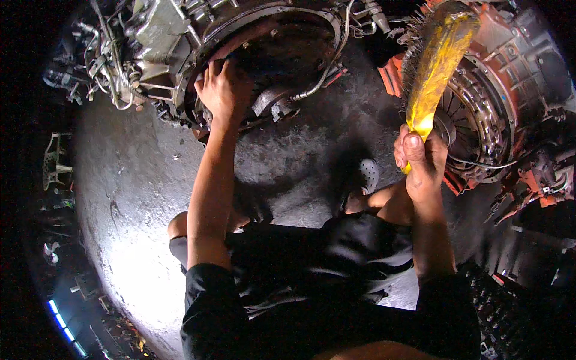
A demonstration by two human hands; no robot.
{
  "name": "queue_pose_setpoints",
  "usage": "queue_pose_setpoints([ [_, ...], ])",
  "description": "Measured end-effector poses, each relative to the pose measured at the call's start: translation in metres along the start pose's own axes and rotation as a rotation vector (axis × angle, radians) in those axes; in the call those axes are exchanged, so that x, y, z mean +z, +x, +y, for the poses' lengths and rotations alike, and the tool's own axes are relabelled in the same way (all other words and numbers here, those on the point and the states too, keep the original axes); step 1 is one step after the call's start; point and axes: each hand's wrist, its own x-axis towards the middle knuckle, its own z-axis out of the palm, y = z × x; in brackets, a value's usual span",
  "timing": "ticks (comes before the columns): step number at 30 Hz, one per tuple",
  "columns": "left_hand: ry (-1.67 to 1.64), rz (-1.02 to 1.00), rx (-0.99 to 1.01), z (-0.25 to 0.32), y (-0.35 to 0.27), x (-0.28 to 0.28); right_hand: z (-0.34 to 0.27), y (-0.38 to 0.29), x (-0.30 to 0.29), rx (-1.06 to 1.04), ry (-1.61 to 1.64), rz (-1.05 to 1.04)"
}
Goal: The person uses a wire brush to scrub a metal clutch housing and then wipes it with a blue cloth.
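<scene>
My right hand (422, 155) grips the narrow handle end of a long yellow brush (434, 76) with dark bristles along its left side; its broad, dirt-stained back points up and away. Behind the brush stands an orange-painted housing with a clutch assembly (486, 121) in its round opening. My left hand (222, 90) reaches to the left inner rim of a large round metal housing (288, 54), dark inside. Its fingertips lie in shadow, so whether they hold anything cannot be told.
A cable and metal pipes (114, 67) hang at the upper left. A hose (324, 76) curves past the housing's right side. Dark concrete floor (288, 157) lies below, with a small loose part (177, 157) on it. A dark ribbed metal part (490, 310) lies at the lower right.
</scene>
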Motion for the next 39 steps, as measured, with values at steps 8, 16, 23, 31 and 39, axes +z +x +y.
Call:
queue_pose_setpoints([
  [8, -0.069, 0.05, 0.086, -0.001, -0.012, 0.01, -0.01, -0.003, -0.015, 0.081, 0.203, 0.035],
  [16, -0.276, 0.179, 0.194, 0.012, -0.005, 0.019, -0.007, 0.001, -0.026, 0.072, 0.386, 0.032],
  [23, -0.206, 0.136, 0.262, 0.016, 0.006, 0.03, -0.015, 0.005, -0.004, 0.076, 0.444, 0.054],
  [31, -0.245, 0.22, 0.163, 0.025, 0.015, 0.033, -0.011, 0.024, 0.033, 0.093, 0.58, -0.036],
  [39, -0.164, 0.217, 0.022, 0.034, 0.028, 0.05, -0.011, 0.022, 0.045, 0.072, 0.368, -0.009],
])
